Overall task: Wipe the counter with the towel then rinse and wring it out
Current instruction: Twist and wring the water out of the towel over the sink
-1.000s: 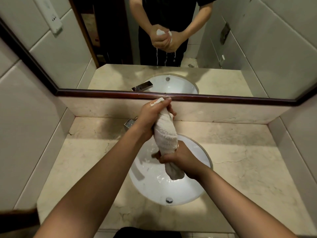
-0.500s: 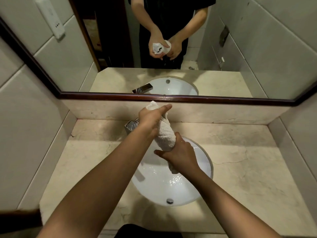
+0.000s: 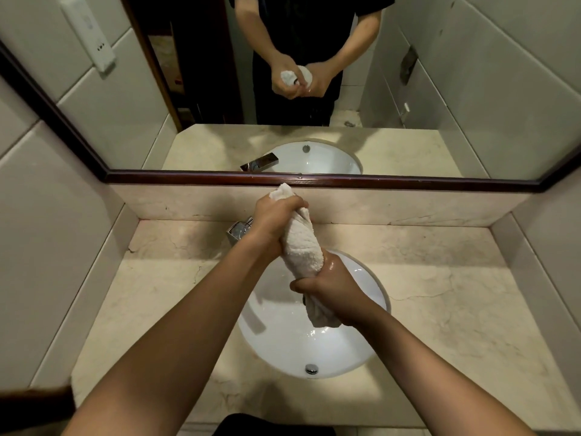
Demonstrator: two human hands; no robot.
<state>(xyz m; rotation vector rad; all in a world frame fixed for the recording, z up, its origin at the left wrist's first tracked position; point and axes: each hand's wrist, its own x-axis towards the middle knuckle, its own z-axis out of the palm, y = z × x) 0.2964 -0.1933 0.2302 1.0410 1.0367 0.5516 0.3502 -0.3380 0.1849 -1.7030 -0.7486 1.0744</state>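
Wringing seems under way: over the sink [image 3: 371,350], your left hand [image 3: 273,218] clamps the top of the towel [image 3: 303,243], your right hand [image 3: 333,286] the bottom. Wiping the desk [image 3: 456,303] looks finished; perhaps a few twists remain.

The left forearm [image 3: 188,325] reaches in from the near left and the right forearm [image 3: 424,357] from the near right, meeting at centre. The left grip [image 3: 276,218], farther off, curls its fingers round the towel's [image 3: 304,243] far end, which pokes out past the fist. The right grip [image 3: 334,291], nearer, clenches the near end, its skin wet and shiny.
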